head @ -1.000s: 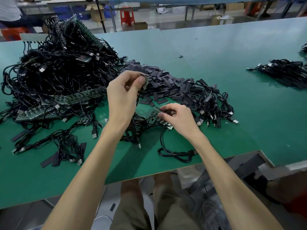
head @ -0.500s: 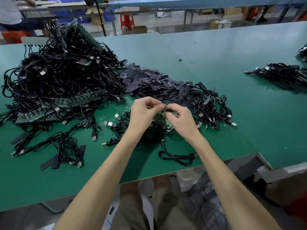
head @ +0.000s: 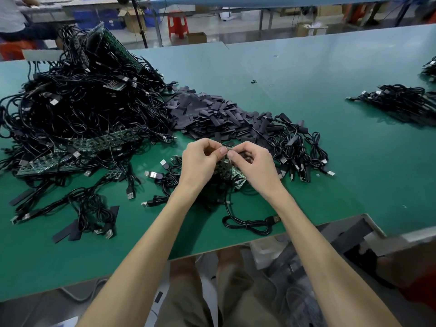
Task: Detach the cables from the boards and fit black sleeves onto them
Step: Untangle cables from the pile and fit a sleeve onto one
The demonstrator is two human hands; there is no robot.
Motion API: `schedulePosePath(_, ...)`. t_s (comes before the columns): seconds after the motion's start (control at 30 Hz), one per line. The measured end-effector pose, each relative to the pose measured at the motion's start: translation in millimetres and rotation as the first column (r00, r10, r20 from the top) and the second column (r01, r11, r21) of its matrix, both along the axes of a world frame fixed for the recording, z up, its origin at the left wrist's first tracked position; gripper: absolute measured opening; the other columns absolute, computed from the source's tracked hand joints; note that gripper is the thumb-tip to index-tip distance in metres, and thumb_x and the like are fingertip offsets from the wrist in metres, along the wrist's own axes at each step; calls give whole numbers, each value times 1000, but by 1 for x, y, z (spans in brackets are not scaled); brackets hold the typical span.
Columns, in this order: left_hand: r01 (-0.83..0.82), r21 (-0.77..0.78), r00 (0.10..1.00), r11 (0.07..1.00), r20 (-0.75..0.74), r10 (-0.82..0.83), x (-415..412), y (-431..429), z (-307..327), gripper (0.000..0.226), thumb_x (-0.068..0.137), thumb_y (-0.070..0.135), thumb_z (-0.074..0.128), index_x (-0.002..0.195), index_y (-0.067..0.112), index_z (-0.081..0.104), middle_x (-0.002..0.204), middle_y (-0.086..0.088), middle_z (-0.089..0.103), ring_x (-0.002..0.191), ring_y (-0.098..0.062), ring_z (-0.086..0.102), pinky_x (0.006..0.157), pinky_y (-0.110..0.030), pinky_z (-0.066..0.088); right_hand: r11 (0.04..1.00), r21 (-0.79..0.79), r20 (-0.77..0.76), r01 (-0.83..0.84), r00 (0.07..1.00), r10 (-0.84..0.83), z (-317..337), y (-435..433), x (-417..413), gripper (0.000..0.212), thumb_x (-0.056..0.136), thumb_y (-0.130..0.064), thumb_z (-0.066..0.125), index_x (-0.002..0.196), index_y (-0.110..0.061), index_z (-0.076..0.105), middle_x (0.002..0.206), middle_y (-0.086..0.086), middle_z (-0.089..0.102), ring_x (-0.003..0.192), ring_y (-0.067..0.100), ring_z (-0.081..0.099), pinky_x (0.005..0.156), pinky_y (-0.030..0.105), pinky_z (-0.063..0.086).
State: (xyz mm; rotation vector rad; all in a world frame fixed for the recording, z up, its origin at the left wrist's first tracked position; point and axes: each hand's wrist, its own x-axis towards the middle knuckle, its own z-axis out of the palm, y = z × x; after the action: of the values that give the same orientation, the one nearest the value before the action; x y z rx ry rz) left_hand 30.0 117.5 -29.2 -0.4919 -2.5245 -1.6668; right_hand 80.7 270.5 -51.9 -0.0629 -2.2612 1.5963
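Both of my hands meet over the middle of the green table (head: 306,161). My left hand (head: 200,161) and my right hand (head: 252,162) pinch the top edge of a small green board strip (head: 227,169) with black cables hanging from it. Behind them lies a heap of flat black sleeves (head: 207,114). A big tangle of black cables on long green boards (head: 77,109) fills the left side. To the right of my hands is a bunch of sleeved cables (head: 299,147).
Loose USB cables (head: 250,223) lie near the front edge of the table. Another cable bundle (head: 401,102) rests at the far right. A few single sleeves (head: 68,232) lie at the front left. A person sits at the back left, and a red stool (head: 177,24) stands beyond.
My left hand came down from in front of the sleeve heap and joined my right hand at the board strip. Both now pinch its top edge.
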Motion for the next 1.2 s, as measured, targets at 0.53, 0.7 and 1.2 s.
schedulePosePath(0.53,-7,-38,996,999,84,10,0,1,5,9,91,12,74,83,14,72,77,-2,69,68,-12,57,69,-30,50,986,-141,40,-88,995,95,0,2,-2,10,90,-14,77,86,-10,68,66,-7,68,60,25,51,60,39,42)
schedulePosePath(0.7,103,-62,993,993,65,-99,0,-3,12,8,94,16,74,90,9,75,78,-5,69,71,-15,56,73,-37,51,991,-105,41,-77,996,82,0,4,-2,18,90,-15,76,77,-16,63,61,-3,65,41,5,39,43,15,32)
schedulePosePath(1.2,91,-7,996,996,24,-91,3,0,7,10,85,22,84,81,17,76,65,8,65,56,-3,50,60,-22,44,997,-47,70,-60,996,63,-1,6,-1,20,92,-14,73,80,-6,59,64,8,63,43,10,37,44,19,29)
